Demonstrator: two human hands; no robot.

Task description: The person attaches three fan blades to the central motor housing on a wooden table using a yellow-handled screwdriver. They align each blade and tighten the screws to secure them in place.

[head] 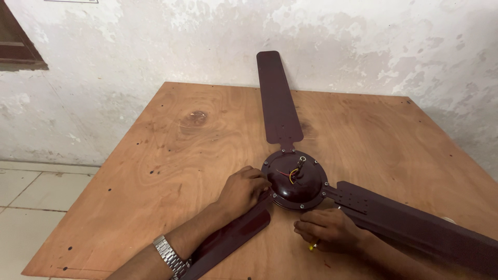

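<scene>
A dark maroon ceiling fan lies on a plywood table (171, 155). Its round motor hub (295, 181) shows a short shaft with red and yellow wires. One blade (277, 98) points away toward the wall, a second blade (415, 223) runs right, and a third (231, 241) runs toward me under my left arm. My left hand (244, 191), with a metal watch (170, 256) on the wrist, rests on the hub's left rim where the near blade joins. Just below the hub, my right hand (329, 229) is closed on a small tool with a yellow tip (313, 247).
A peeling white wall (129, 57) stands directly behind the table. Pale floor tiles (26, 202) show at the left, beyond the table edge. A dark window frame (18, 46) sits at the upper left.
</scene>
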